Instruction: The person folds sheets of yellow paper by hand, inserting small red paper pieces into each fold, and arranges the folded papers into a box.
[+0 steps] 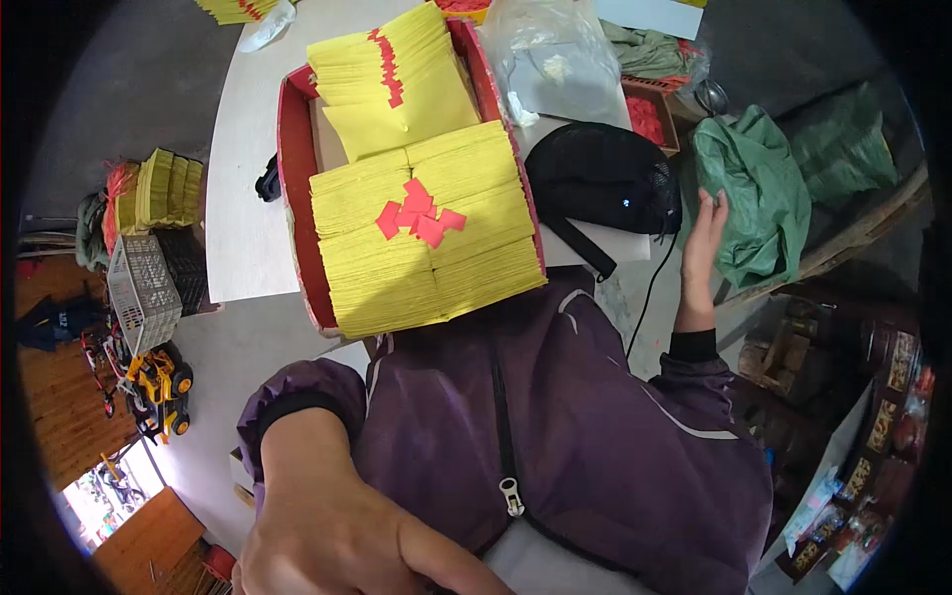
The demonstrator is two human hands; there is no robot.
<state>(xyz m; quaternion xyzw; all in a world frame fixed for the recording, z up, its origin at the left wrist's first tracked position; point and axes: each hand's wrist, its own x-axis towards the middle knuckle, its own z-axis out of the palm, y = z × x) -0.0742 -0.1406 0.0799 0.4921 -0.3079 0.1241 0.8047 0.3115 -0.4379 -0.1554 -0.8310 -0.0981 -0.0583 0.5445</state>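
Note:
My left hand (pixel 327 531) is large and close at the lower left, its back towards me. One digit stretches to the right; the other fingertips are cut off by the frame, and I see nothing held. Over on the right, my right hand (pixel 702 246) is raised with fingers extended and empty, beside or against a green woven sack (pixel 756 193); contact is unclear. In front of my body, a red-sided box (pixel 305 233) holds yellow paper stacks (pixel 416 283). Several small red paper pieces (pixel 428 230) lie on top of the nearer stack.
The box rests on a pale table (pixel 243 238). A black mesh-sided object (pixel 595 174) with a cable and a clear plastic bag (pixel 545 59) sit to its right. Plastic crates (pixel 146 295) and a yellow toy vehicle (pixel 159 382) stand on the floor at left.

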